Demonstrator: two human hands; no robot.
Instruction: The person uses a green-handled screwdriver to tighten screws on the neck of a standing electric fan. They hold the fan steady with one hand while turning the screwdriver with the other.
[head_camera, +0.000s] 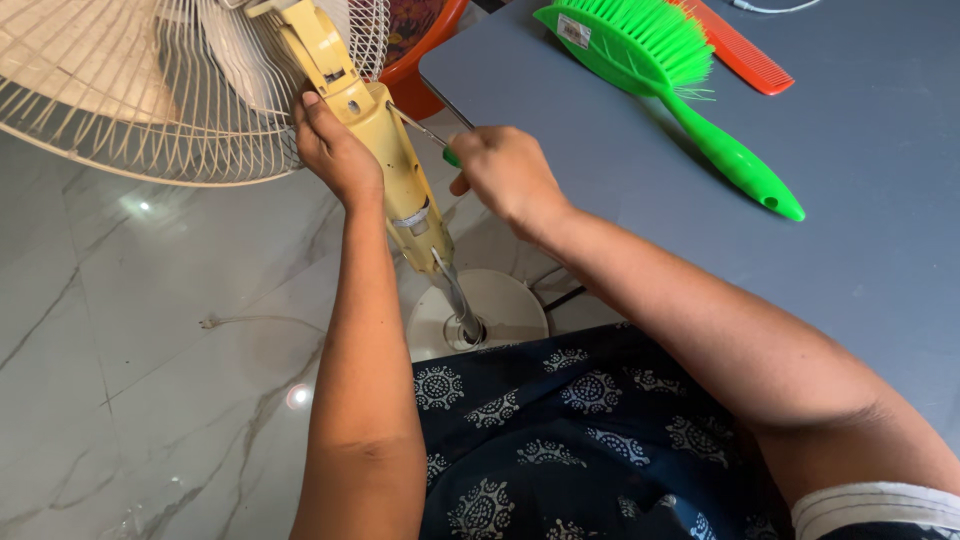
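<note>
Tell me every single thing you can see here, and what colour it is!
Fan: one, cream-yellow, with wire cage, over the floor, top left.
Fan base: one, white, round, on the floor.
Screwdriver: one, metal shaft, green handle, tip on the fan's neck.
Brush: one, bright green, on the table.
Comb: one, red, beside the brush.
Table: one, grey, right.
Tub: one, orange, behind the fan.
Floor: white marble.
Left hand: grips the fan's neck.
Right hand: holds the screwdriver.
</note>
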